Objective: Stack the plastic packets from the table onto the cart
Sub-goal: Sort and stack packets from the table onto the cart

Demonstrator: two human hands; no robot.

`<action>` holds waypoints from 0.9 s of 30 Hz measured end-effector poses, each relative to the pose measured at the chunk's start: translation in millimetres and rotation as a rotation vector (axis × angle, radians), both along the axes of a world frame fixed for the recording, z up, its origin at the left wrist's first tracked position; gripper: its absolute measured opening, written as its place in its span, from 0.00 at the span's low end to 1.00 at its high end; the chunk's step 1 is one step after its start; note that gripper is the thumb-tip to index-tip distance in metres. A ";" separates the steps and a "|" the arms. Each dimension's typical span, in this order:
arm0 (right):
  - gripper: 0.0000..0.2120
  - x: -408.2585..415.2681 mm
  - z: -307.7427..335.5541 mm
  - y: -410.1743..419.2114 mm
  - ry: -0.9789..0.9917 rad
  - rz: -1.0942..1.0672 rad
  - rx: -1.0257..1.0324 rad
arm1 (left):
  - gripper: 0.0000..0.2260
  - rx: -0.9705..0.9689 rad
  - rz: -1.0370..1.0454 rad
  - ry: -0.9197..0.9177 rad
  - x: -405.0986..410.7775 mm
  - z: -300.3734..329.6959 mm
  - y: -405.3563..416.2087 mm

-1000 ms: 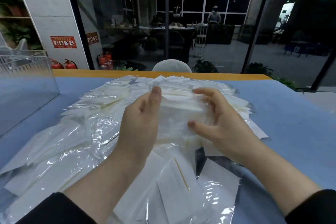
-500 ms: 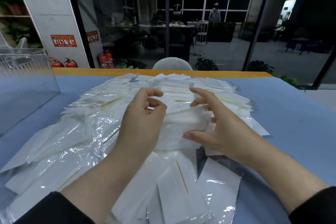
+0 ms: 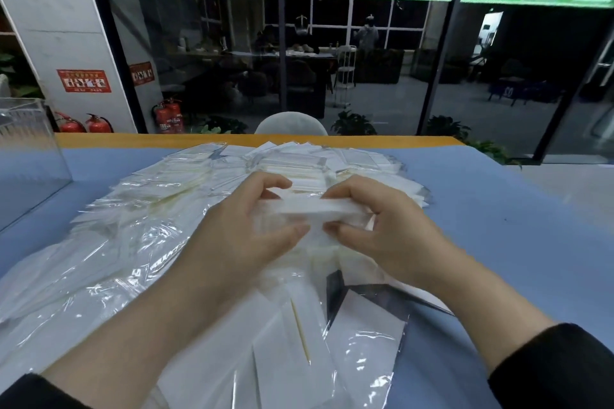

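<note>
Fingers and thumbs of the left hand [image 3: 242, 229] and right hand [image 3: 395, 232] pinch a bundle of plastic packets [image 3: 312, 209] from opposite ends, likely to square it. Below the grip, loose packets [image 3: 139, 242] cover the table [image 3: 498, 226]; no cart shows.

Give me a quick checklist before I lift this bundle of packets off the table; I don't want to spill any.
1. Left hand grips the bundle: ok.
2. Right hand grips its other end: ok.
3. Bundle edges squared up: cannot tell, blurred.
4. Bundle free of the loose packets beneath: cannot tell.
5. Cart in sight to receive it: not ok, not in view.
6. Clear box at the left out of the hands' way: ok.
</note>
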State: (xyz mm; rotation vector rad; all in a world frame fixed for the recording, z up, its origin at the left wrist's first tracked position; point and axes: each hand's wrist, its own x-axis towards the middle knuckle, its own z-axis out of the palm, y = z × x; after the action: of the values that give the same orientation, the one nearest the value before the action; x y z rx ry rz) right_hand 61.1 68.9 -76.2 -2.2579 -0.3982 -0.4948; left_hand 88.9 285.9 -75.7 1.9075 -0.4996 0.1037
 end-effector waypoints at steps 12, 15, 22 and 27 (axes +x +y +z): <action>0.23 2.0 18.0 -59.3 0.463 -0.548 -0.238 | 0.07 -0.172 0.257 -0.091 15.3 5.7 11.9; 0.34 3.1 6.7 -52.3 0.578 -0.507 -0.349 | 0.10 -0.167 0.255 -0.072 17.0 1.3 11.6; 0.33 13.9 -8.9 -21.5 0.508 -0.572 -0.301 | 0.06 -0.143 0.197 -0.105 15.1 -2.1 6.4; 0.25 23.9 -13.3 -9.6 0.465 -0.594 -0.171 | 0.08 -0.130 0.191 -0.123 15.7 -2.3 4.0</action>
State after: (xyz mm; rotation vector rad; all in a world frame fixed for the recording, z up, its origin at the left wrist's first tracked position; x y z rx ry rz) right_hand 85.0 59.3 -89.5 -2.5508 0.4970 -0.2119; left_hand 104.6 289.9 -78.0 1.8247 -0.3817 0.3716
